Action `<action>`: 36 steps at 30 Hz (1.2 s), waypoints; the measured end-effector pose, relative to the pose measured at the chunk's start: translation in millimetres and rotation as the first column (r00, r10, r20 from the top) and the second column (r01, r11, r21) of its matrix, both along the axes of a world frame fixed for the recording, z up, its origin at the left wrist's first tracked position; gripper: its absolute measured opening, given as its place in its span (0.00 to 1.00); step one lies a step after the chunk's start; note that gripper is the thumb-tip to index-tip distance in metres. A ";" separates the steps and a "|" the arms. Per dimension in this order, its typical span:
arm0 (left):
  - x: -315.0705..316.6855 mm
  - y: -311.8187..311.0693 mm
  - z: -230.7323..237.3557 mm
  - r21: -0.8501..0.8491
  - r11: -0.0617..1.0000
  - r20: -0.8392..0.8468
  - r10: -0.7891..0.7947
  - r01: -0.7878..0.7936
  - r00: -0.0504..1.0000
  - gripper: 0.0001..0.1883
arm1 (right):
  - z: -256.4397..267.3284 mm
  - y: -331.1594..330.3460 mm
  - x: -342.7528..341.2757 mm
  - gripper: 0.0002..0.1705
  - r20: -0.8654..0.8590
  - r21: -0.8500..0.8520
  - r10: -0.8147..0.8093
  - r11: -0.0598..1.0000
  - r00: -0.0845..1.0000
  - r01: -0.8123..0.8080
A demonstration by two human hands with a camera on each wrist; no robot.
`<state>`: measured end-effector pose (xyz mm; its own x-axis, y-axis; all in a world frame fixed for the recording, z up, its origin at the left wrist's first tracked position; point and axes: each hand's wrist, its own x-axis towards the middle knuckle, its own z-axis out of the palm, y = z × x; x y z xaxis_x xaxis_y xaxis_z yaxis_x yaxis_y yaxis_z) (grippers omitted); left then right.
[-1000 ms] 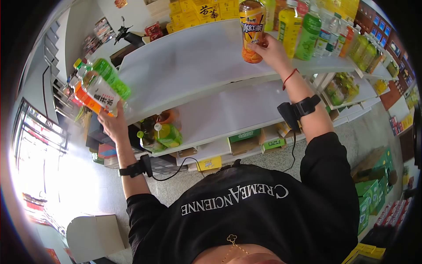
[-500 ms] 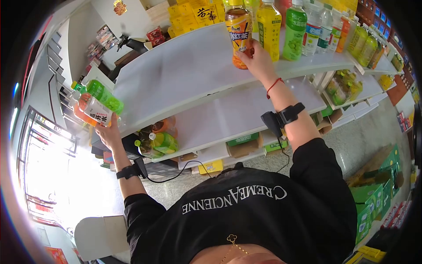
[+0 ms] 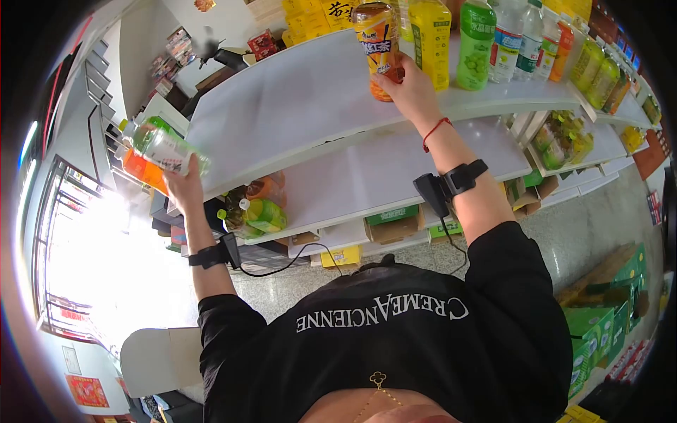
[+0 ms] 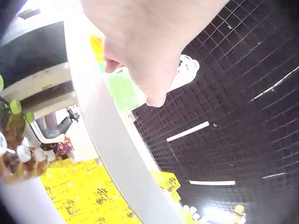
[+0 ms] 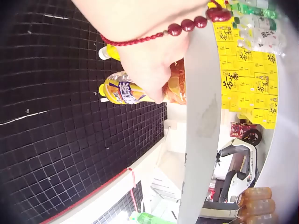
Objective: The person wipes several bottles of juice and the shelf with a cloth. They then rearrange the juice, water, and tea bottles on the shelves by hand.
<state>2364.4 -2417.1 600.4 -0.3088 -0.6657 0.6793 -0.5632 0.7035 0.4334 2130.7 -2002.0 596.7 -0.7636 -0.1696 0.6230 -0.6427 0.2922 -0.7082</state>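
Note:
In the head view my right hand grips the lower part of an iced tea bottle with an orange and yellow label. That bottle stands upright near the upper shelf's front edge, and in the right wrist view the iced tea bottle has a yellow cap. At the shelf's left end my left hand grips a clear water bottle with a white label, blurred and tilted. An orange drink bottle is beside it, and a green drink bottle shows beyond the fingers in the left wrist view.
A row of bottles, among them a yellow bottle and a green grape drink bottle, stands right of my right hand on the upper shelf. Several bottles sit on the lower shelf at left. Yellow boxes are stacked behind.
The head view has shifted. My left hand and the water bottle have moved up and slightly right in the last half second. My right hand keeps hold of the iced tea bottle at nearly the same spot.

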 end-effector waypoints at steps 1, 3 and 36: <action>-7.9 11.9 2.0 -0.006 0.996 -0.003 -0.087 0.087 0.996 0.41 | 1.1 0.2 0.6 0.33 -0.001 0.002 -0.009 1.000 1.000 0.009; -26.7 45.3 6.5 -0.035 0.974 -0.046 -0.224 0.223 0.973 0.39 | -0.3 0.5 -1.2 0.33 -0.002 0.007 -0.009 1.000 1.000 0.009; -106.5 217.5 16.2 0.171 0.717 0.059 -0.692 0.676 0.719 0.39 | -4.0 -1.0 -11.2 0.39 -0.008 0.058 -0.041 0.997 0.999 0.041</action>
<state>2257.9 -2199.6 616.6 -0.7812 -0.3197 0.5362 0.0009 0.8584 0.5130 2119.5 -2003.0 592.7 -0.7664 -0.1740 0.6183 -0.6341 0.3586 -0.6851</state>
